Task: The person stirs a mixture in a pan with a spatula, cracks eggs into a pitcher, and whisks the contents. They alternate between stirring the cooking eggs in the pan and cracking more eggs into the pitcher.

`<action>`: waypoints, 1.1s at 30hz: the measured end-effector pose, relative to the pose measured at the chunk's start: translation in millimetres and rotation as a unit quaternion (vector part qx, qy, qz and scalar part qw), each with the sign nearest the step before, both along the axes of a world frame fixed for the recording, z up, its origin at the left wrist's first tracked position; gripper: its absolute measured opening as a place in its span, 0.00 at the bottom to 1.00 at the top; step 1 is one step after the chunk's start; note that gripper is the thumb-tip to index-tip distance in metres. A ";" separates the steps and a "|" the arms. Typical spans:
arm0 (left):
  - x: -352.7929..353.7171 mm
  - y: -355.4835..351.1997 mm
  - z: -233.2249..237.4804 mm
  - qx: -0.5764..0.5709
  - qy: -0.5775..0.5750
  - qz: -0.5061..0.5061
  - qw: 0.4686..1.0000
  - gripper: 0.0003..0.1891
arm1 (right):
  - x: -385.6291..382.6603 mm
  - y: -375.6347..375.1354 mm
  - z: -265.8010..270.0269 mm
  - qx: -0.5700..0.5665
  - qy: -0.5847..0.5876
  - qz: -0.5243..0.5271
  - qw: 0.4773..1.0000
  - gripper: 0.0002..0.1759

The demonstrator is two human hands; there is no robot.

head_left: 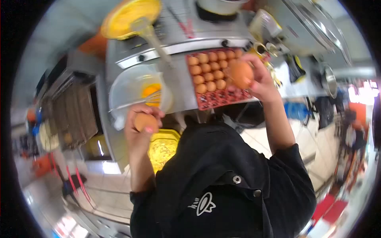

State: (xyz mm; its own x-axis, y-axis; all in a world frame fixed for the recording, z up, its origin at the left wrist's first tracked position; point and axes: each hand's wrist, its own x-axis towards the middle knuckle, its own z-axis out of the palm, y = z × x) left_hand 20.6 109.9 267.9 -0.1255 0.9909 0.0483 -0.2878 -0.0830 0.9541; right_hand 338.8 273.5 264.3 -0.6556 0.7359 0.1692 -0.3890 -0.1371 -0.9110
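My left hand (pixel 139 123) is closed around a brown egg (pixel 145 121), just in front of a translucent bowl (pixel 119 85). Inside that bowl lie orange-yellow yolks (pixel 151 92) and a wire whisk (pixel 152 98), its handle leaning over the near rim. A second brown egg (pixel 241 74) is gripped in my right hand (pixel 260 77), raised above the right side of a red egg tray (pixel 204 104). Several brown eggs fill the tray's far rows, while the nearest cups hold none. My right hand hides part of the tray.
Behind the bowl, a yellow-filled pan (pixel 119 23) sits on the stove with a blurred long-handled utensil (pixel 152 37) across it. A pot (pixel 222 7) stands at the back. Below the counter edge is a yellow tray (pixel 163 148) with yellowish contents.
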 end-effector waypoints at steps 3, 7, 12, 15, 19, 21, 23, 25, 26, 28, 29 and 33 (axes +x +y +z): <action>51.0 11.7 -60.0 -0.101 -0.030 -0.080 0.991 0.23 | 127.5 -43.6 -64.1 -0.111 -0.075 -0.082 0.988 0.45; 79.9 19.0 -96.1 -0.227 -0.074 -0.104 0.966 0.21 | 236.2 -133.6 -201.8 -0.124 -0.419 -0.419 0.796 0.46; 72.7 24.9 -105.8 -0.243 0.002 -0.083 0.966 0.19 | 292.9 -181.2 -272.4 -0.094 -0.619 -0.481 0.614 0.20; 68.9 24.6 -100.1 -0.250 -0.022 -0.059 0.966 0.18 | 222.7 -139.3 -198.9 0.082 -0.841 -0.296 0.446 0.35; 59.6 11.8 -88.8 -0.236 -0.268 -0.064 0.932 0.15 | 157.8 -51.5 -159.1 0.138 -0.558 -0.316 0.755 0.27; 56.6 6.4 -81.9 -0.200 -0.336 -0.086 0.917 0.17 | 89.9 -27.6 -124.9 0.153 -0.494 -0.240 0.822 0.26; 52.1 -0.1 -71.3 -0.155 -0.394 -0.100 0.900 0.20 | 58.8 -9.9 -147.3 0.320 -0.517 -0.211 0.765 0.27; 51.2 -3.3 -56.8 -0.109 -0.190 -0.050 0.974 0.27 | 30.7 1.6 -165.3 0.486 -0.513 -0.186 0.682 0.28; 47.0 -5.2 -46.4 -0.082 -0.133 -0.034 0.987 0.28 | 27.9 4.2 -172.1 0.407 -0.565 -0.151 0.702 0.26; 30.8 -10.4 -33.4 -0.043 -0.096 -0.001 0.994 0.28 | 25.9 13.7 -191.1 0.362 -0.602 -0.125 0.701 0.23; 24.0 -13.1 -29.9 -0.012 -0.070 0.008 0.997 0.27 | 26.4 15.8 -192.7 0.411 -0.571 -0.129 0.698 0.22; -14.6 -18.1 -16.9 0.043 0.056 0.132 0.989 0.28 | 29.1 11.8 -182.1 0.406 -0.553 -0.141 0.713 0.26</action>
State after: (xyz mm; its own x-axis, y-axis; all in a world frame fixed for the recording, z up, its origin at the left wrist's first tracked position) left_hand 6.0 91.8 250.9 -0.3676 0.9164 0.1583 -0.1383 -0.2222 0.9651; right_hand 367.9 285.4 82.2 -0.5643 0.8184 0.1083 0.7220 0.5529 -0.4159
